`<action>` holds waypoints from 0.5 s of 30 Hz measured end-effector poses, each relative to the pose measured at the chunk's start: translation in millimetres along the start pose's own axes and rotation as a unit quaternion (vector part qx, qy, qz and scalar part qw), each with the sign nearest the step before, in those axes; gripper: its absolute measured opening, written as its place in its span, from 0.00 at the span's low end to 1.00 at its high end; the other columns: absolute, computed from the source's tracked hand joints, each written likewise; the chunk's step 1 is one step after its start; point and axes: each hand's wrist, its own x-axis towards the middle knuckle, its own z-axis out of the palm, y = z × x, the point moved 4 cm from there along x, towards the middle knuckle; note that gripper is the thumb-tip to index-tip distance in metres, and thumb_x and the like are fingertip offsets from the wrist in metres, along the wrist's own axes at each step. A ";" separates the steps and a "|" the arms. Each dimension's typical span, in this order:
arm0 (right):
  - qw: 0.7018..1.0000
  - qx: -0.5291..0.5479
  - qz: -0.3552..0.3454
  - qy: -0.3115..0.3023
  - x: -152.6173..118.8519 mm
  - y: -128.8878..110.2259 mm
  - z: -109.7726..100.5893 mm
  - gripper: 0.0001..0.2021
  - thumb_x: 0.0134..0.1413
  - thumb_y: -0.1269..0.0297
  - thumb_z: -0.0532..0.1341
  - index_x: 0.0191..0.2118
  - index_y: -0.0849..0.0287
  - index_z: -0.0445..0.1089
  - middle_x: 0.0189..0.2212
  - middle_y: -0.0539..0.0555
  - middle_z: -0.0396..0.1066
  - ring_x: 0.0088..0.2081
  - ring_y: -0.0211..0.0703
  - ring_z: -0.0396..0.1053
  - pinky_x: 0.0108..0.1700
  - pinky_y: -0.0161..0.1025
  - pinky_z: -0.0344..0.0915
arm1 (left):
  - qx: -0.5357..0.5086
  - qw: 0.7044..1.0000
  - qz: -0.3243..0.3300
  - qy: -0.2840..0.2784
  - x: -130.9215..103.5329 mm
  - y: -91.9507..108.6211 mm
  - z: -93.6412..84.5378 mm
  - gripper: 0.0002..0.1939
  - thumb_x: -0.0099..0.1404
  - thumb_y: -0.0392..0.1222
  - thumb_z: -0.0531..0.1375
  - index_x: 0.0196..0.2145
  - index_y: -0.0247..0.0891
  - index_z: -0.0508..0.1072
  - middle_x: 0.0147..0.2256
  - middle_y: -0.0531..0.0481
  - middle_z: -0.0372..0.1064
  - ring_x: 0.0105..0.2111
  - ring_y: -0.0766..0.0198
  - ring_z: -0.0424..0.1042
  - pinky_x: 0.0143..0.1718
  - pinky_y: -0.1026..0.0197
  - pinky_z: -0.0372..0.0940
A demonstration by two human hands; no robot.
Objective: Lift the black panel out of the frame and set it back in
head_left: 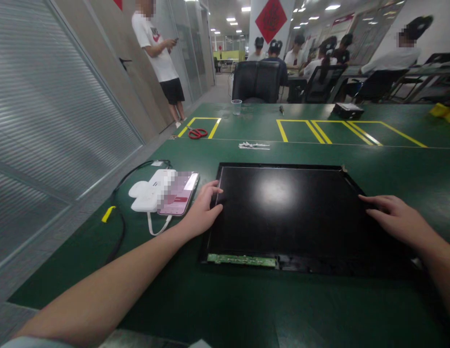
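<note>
A black flat panel lies on the green table, near to the middle of its near edge, with its dark, shiny face upward. Along the near side of the panel, toward its left corner, there is a green circuit strip. The left hand touches the left side of the panel, and the right hand is at the right side; in both, thumb and forefinger stand a little apart, but I cannot tell whether they grip it. Between the left hand and the left edge of the table, a phone lies against a white device. Red scissors lie near the far left corner, and a clear cup stands close to the far edge.
</note>
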 end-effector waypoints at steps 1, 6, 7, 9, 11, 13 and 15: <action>1.000 -0.001 -0.001 0.000 0.7 0.0 0.3 0.30 0.47 0.53 0.54 0.54 0.57 0.77 0.52 0.63 0.72 0.50 0.60 0.74 0.56 0.51 0.69 | -0.001 1.000 0.013 0.001 -1.0 1.7 0.6 0.19 0.61 0.33 0.58 0.51 0.40 0.67 0.67 0.35 0.58 0.70 0.46 0.57 0.71 0.37 0.49; 1.000 -0.005 -0.006 -0.007 2.1 -2.3 0.9 0.33 0.46 0.51 0.53 0.55 0.60 0.77 0.52 0.65 0.72 0.51 0.62 0.73 0.57 0.53 0.69 | 0.003 0.999 0.038 0.011 -3.4 3.5 1.0 0.23 0.63 0.34 0.58 0.56 0.40 0.64 0.67 0.34 0.58 0.70 0.46 0.56 0.70 0.37 0.51; 1.000 -0.006 -0.004 -0.008 2.1 -2.5 0.9 0.33 0.45 0.50 0.53 0.55 0.60 0.76 0.52 0.65 0.72 0.51 0.63 0.73 0.57 0.54 0.69 | 0.008 0.999 0.039 0.015 -3.5 2.4 0.1 0.23 0.63 0.34 0.58 0.56 0.40 0.64 0.67 0.34 0.57 0.70 0.47 0.56 0.71 0.37 0.50; 1.000 -0.006 0.000 -0.011 2.3 -2.4 1.0 0.34 0.45 0.50 0.53 0.55 0.60 0.76 0.52 0.66 0.71 0.51 0.63 0.73 0.57 0.54 0.69 | 0.024 0.998 0.048 0.026 -3.7 -0.2 -2.7 0.24 0.64 0.34 0.58 0.58 0.39 0.64 0.68 0.33 0.56 0.71 0.46 0.55 0.71 0.38 0.50; 1.000 -0.006 0.002 -0.013 2.8 -1.6 1.5 0.35 0.44 0.49 0.52 0.55 0.60 0.76 0.53 0.66 0.71 0.52 0.64 0.72 0.57 0.55 0.69 | 0.043 0.997 0.055 0.033 -4.2 -3.1 -5.6 0.24 0.65 0.35 0.57 0.59 0.38 0.64 0.68 0.32 0.56 0.71 0.46 0.54 0.71 0.37 0.50; 1.000 -0.006 0.000 -0.016 3.5 -0.4 2.2 0.35 0.44 0.48 0.52 0.56 0.60 0.76 0.53 0.66 0.70 0.52 0.64 0.72 0.58 0.55 0.68 | 0.066 0.996 0.047 0.027 -4.6 -6.1 -6.7 0.25 0.67 0.38 0.57 0.61 0.37 0.64 0.67 0.31 0.59 0.70 0.44 0.56 0.70 0.35 0.51; 1.000 -0.006 0.001 -0.015 4.0 1.1 2.8 0.36 0.43 0.48 0.52 0.55 0.60 0.76 0.53 0.66 0.70 0.51 0.63 0.72 0.58 0.55 0.68 | 0.088 0.996 0.025 0.014 -4.5 -8.2 -6.3 0.26 0.68 0.40 0.57 0.62 0.34 0.64 0.65 0.29 0.62 0.69 0.41 0.57 0.69 0.33 0.51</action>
